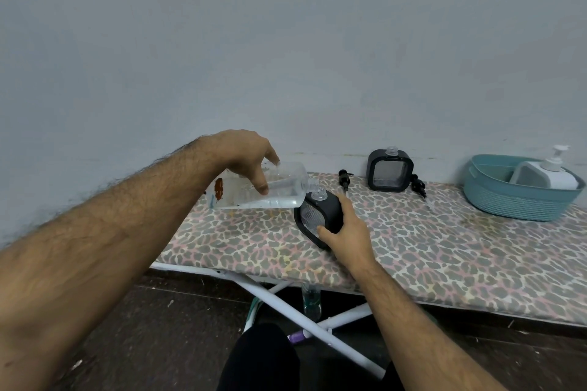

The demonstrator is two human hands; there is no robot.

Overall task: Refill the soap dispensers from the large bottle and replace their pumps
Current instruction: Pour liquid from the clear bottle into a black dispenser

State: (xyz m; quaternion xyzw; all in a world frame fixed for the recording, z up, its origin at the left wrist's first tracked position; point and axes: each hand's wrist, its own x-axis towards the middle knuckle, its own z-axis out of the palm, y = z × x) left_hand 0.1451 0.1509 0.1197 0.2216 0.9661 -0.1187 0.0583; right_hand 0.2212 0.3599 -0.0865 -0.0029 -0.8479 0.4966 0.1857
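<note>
While tipped mouth-to-neck: large bottle in left hand's curled grip; black dispenser in right hand's clasp.

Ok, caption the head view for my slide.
Left hand tips the large bottle into a tilted black dispenser held by the right hand.

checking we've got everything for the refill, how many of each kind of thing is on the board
black dispensers: 2 (one tilted in the right hand at, one upright)
white dispenser: 1
loose black pumps: 2
large clear bottle: 1, in the left hand
teal basket: 1
total: 7
</note>
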